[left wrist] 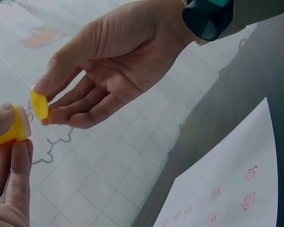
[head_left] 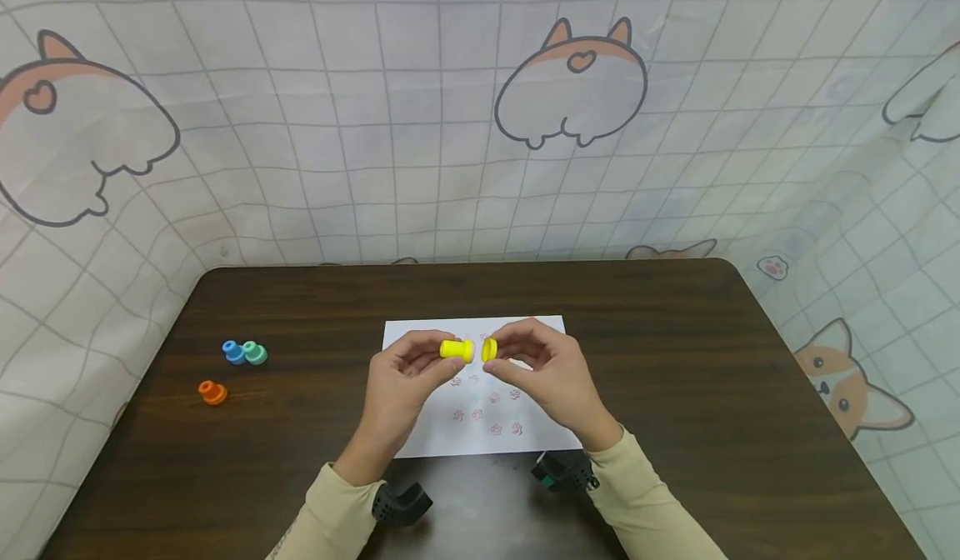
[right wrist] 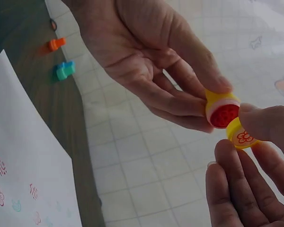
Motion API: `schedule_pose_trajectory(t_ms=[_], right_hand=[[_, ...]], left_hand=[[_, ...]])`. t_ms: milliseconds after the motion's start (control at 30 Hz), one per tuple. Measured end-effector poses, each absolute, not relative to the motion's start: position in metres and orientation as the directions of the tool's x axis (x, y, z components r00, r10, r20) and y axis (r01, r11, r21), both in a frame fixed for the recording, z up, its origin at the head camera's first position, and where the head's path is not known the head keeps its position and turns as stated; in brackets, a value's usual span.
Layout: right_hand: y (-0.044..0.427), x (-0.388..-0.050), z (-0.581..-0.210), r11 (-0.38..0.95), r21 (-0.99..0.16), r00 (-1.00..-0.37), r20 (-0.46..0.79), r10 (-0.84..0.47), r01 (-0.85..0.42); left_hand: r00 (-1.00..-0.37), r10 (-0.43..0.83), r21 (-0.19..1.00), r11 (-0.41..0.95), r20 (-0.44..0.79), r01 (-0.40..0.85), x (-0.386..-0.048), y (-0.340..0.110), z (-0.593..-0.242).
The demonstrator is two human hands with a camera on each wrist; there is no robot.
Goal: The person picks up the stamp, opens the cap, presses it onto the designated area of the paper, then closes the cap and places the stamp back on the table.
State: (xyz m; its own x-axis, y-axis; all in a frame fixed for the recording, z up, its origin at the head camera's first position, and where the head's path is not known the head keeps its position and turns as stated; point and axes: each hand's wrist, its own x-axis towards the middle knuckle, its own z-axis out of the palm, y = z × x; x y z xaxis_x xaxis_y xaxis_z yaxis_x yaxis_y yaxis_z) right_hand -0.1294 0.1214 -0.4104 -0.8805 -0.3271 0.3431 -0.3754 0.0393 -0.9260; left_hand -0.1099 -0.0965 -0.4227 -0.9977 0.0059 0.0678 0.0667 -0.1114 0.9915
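Observation:
Above the paper, the left hand (head_left: pixel 408 385) pinches a yellow stamp (head_left: pixel 456 350) by its body. Facing it, the right hand (head_left: pixel 551 372) pinches a yellow cap (head_left: pixel 489 349) between thumb and fingers. In the right wrist view the stamp (right wrist: pixel 222 112) shows a round red face, and the cap (right wrist: pixel 241 135) shows a red flower mark inside; the two are very close together. The left wrist view shows a gap between stamp (left wrist: pixel 20 124) and cap (left wrist: pixel 39 105). White paper (head_left: pixel 435 439) below carries small red and faint green prints.
On the dark table (head_left: pixel 712 377), a blue stamp (head_left: pixel 234 352) and a teal stamp (head_left: pixel 254 352) stand side by side at the left, with an orange stamp (head_left: pixel 212 392) nearer the front. A patterned white cloth (head_left: pixel 450 127) hangs behind and beside the table.

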Motion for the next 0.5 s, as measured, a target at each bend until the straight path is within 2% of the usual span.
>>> schedule_pose_trajectory(t_ms=[500], right_hand=[[0.114,-0.115,-0.411,0.05,-0.891,-0.848,0.411,-0.334,-0.451]], left_hand=[[-0.991,0.072,0.982,-0.159,0.112,0.099,-0.099,-0.091,-0.419]])
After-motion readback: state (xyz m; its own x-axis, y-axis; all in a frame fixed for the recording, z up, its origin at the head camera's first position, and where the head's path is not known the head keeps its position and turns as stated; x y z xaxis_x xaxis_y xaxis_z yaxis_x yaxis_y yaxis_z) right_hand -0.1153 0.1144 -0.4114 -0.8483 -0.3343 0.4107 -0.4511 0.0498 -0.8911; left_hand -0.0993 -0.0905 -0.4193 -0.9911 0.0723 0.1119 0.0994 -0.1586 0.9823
